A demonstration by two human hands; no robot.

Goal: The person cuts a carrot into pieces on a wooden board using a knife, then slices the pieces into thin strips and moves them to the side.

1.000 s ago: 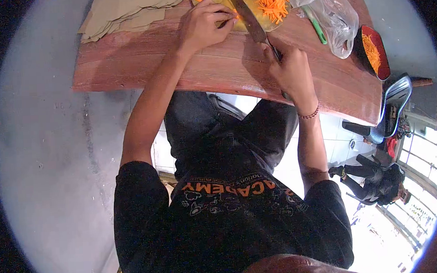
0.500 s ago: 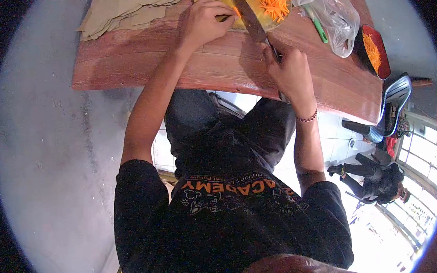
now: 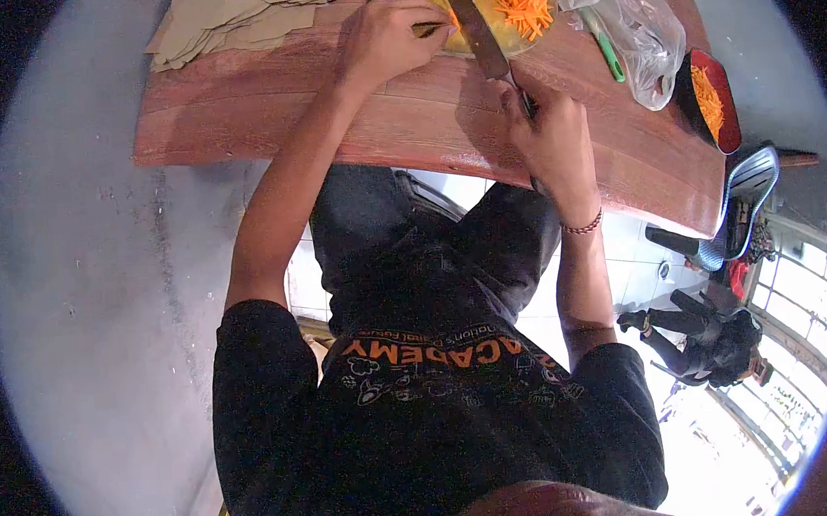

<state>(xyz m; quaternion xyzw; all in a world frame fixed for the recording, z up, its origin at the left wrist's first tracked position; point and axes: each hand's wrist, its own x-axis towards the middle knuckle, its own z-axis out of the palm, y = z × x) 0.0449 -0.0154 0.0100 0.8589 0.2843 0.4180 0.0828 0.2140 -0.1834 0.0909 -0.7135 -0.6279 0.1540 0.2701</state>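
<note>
My right hand [image 3: 551,132] is wrapped round the handle of a large knife [image 3: 480,38]. The broad blade points away from me across a yellowish board [image 3: 488,13]. Just left of the blade, the fingers of my left hand [image 3: 390,42] are bent and pinched together. A bit of orange carrot [image 3: 455,22] shows at their tips; the rest of it is hidden by the hand. To the right of the blade lies a pile of carrot strips [image 3: 523,9], and more orange pieces show beyond my left hand.
Sheets of brown paper [image 3: 237,26] lie at the table's left. On the right are a clear plastic bag [image 3: 645,54], a green-handled tool [image 3: 610,56] and a dark red-rimmed container [image 3: 729,124] with shredded carrot. A person [image 3: 712,342] is farther off at right, near a chair [image 3: 751,179].
The knife and my right hand have shifted very slightly; the blade stays beside my left fingers. My left hand keeps nearly the same place and grip.
</note>
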